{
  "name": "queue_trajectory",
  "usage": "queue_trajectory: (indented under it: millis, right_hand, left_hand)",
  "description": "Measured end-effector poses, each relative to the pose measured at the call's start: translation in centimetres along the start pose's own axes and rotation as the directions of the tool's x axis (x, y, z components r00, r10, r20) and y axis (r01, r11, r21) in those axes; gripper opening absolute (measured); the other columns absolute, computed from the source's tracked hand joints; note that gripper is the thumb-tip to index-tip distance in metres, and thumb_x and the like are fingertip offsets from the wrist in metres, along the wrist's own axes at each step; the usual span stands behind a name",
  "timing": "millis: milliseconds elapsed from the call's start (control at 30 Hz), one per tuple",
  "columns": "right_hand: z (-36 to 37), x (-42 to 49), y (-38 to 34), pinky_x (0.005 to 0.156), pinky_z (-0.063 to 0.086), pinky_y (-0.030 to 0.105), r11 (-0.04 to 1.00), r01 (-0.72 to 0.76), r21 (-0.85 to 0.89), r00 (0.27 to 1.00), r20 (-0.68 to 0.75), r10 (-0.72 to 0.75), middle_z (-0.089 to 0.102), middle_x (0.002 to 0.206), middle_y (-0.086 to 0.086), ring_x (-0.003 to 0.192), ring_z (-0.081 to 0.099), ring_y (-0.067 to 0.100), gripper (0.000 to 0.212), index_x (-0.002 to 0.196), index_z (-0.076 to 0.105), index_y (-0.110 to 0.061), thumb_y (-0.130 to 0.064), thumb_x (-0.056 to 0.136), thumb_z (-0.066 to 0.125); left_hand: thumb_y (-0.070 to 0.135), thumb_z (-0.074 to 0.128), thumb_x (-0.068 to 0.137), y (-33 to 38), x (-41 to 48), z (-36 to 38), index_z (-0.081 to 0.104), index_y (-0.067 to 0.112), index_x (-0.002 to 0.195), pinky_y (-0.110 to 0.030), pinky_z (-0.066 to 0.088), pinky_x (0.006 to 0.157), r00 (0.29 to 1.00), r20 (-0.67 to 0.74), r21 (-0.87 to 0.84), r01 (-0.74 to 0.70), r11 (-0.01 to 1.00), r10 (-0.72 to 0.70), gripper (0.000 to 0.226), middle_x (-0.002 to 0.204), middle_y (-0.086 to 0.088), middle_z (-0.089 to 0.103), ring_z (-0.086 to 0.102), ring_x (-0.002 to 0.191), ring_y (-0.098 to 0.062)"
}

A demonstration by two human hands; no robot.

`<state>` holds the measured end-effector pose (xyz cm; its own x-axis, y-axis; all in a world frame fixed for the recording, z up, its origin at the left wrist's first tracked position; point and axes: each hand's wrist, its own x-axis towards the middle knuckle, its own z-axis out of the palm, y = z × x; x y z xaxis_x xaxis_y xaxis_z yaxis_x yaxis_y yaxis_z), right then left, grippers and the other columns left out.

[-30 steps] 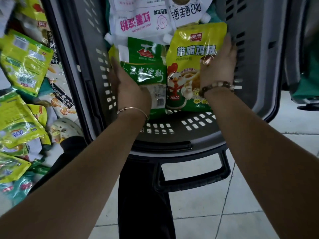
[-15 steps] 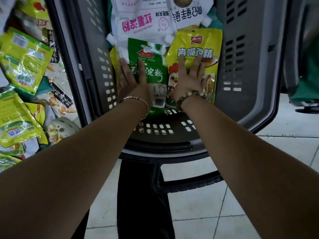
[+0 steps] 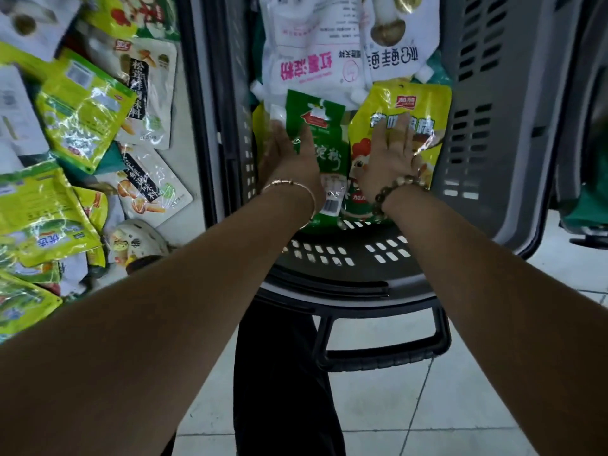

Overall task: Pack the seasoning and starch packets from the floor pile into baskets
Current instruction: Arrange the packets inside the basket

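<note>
Pressing two packets flat in the basket (image 3: pixel 493 199), we have the left hand (image 3: pixel 289 159) spread open on the green packet (image 3: pixel 324 139) and the right hand (image 3: pixel 391 153) open on the yellow packet (image 3: pixel 424 110), gripping nothing. Next, we judge, comes reaching back to the floor pile (image 3: pixel 82 126) for more. Since a second ago, both hands have slid from the packets' outer edges onto their faces.
</note>
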<state>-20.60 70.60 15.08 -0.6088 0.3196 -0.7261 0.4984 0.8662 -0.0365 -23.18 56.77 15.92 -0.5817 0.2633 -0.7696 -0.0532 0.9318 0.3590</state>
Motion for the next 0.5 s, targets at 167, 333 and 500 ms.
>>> queue_trajectory:
  millis: [167,333,500]
  right_hand:
    - [-3.7,-2.0,-3.4,0.117,0.002,0.042,0.986,0.059,0.158,0.956,-0.293,-0.011,0.003,0.159,0.008,0.146,-0.003,0.024,0.069,0.151,0.005,-0.016,-0.015,0.095,0.046]
    - [-6.1,-3.4,-9.0,0.112,0.011,0.024,0.913,0.297,0.28,0.865,-0.484,-0.133,0.022,0.153,0.014,0.143,0.017,0.026,0.063,0.147,0.022,-0.01,-0.005,0.09,0.049]
    - [-6.6,-4.6,-17.0,0.102,0.016,0.003,0.777,0.552,0.303,0.735,-0.617,-0.282,0.041,0.141,0.016,0.133,0.036,0.028,0.053,0.138,0.039,-0.001,-0.005,0.086,0.047]
  left_hand:
    - [0.016,0.056,0.09,0.8,-2.7,-4.2,0.015,0.015,0.15,-0.03,0.005,0.116,0.952,-0.256,-0.259,-0.234,0.937,0.167,0.073,0.159,-0.011,0.0,0.002,0.146,-0.027]
    - [0.01,0.059,0.087,-1.1,-4.8,-9.2,0.032,0.01,0.144,-0.018,0.014,0.113,0.855,-0.502,-0.456,-0.39,0.8,0.131,0.063,0.153,-0.011,0.027,0.021,0.142,-0.02]
    - [0.005,0.059,0.086,-7.4,-5.9,-13.8,0.033,0.004,0.142,-0.004,0.014,0.101,0.795,-0.607,-0.484,-0.374,0.791,0.005,0.062,0.148,-0.013,0.035,0.029,0.138,-0.022]
